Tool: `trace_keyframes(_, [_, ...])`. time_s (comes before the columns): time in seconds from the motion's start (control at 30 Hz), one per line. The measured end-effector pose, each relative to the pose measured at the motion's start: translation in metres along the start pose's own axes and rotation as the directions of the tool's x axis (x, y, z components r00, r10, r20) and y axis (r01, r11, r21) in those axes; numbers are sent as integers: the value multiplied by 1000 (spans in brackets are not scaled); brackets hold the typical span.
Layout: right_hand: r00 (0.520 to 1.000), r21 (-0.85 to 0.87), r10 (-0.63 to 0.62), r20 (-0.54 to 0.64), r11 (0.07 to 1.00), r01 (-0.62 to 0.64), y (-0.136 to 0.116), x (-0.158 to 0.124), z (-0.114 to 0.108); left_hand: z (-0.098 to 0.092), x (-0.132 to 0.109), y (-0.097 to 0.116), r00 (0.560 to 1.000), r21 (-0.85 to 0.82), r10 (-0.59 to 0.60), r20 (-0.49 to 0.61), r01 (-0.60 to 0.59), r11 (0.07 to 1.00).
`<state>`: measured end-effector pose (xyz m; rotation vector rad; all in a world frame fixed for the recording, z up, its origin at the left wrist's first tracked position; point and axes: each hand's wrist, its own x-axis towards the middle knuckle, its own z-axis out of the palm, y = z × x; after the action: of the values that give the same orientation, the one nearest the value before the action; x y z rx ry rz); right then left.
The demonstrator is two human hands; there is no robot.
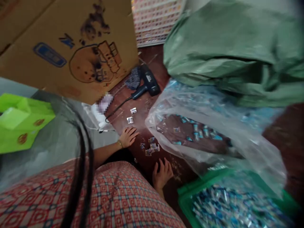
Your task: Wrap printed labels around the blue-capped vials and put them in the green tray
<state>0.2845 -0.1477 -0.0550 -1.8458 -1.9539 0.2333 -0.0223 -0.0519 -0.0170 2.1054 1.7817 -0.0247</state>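
The packets (153,147) lie in a small loose pile on the dark red floor (152,120), between the two hands. Several overlap; their print is too small to read. Two more packets lie apart from the pile, on its far left side.

Left hand (128,137): positioned left of the pile, a band on the wrist. The fingers are extended and slightly parted, palm down, with no object visible in them.

Right hand (162,173): positioned near and to the right of the pile. The fingers are spread and slightly bent, with no object visible in them. Contact with the floor cannot be confirmed.

Far side: a dark blower (150,84) lies on the floor, its handle toward the left and its cord trailing left and near. A patterned cloth (134,78) lies just beside it. A printed carton (78,60) stands at far left.

Right side: a clear bag (171,150) lies with its mouth open; small blue pieces show within. A green sack (213,41) lies beyond it. At near right, a green tray (186,204) contains many small blue and white pieces.
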Motion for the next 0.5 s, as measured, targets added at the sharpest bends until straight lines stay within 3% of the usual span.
trace_keyframes(0.13, [988,35,72,133,996,-77,8,-7,-6,-8,0,7,987,-61,-20,160,30,998])
trace_keyframes(0.23, [942,40,148,303,985,-168,11,-7,-11,-13,3,9,972,-89,-20,235,42,995])
trace_keyframes(0.4, [893,15,137,428,987,-159,9,-2,-18,-34,6,25,948,-130,15,319,28,991])
trace_keyframes(0.5, [866,-5,115,486,992,-129,9,2,-24,-62,-21,32,950,-140,-153,272,197,970])
